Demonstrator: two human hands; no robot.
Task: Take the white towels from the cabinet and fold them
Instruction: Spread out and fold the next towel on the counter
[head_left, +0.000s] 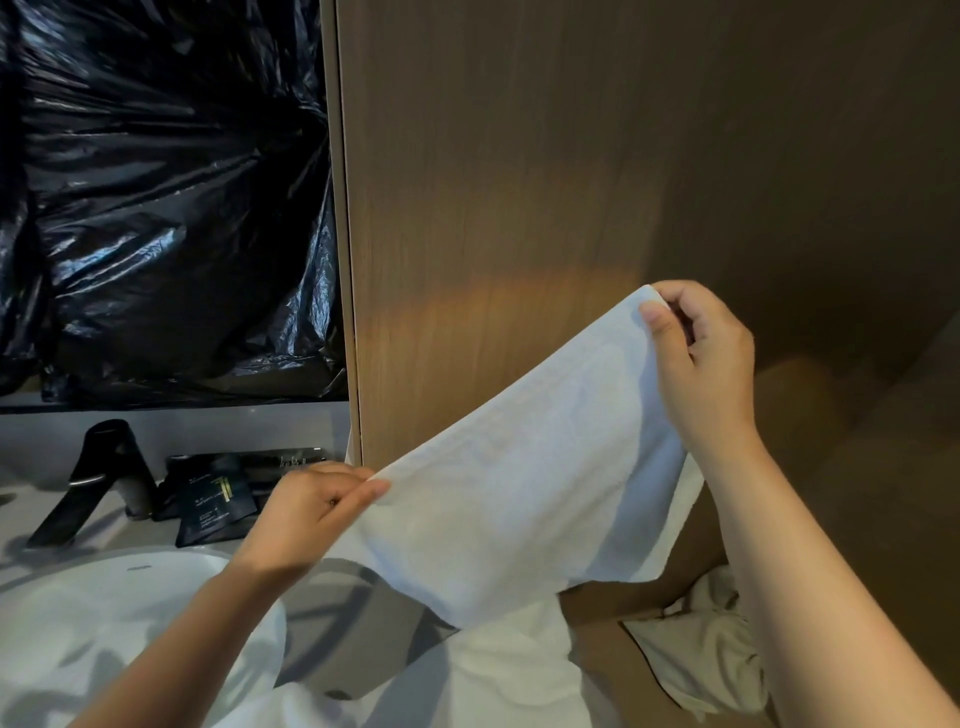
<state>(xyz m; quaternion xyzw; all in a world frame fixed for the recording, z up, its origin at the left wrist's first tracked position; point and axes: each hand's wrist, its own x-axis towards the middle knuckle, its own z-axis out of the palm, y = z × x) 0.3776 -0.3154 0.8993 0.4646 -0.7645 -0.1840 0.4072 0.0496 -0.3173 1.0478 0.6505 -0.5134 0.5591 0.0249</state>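
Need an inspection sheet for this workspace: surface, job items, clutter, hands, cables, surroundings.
Surface: grey counter with a white sink set in it.
Job's things: towel held spread in the air; second towel lies below it; crumpled cloth, white, at lower right.
Clutter: black faucet and dark sachets behind the sink.
Hands: left hand pinches the towel's low left corner; right hand pinches its raised right corner.
Cables: nothing seen.
Surroundings: wood cabinet panel ahead; black plastic sheet at upper left.
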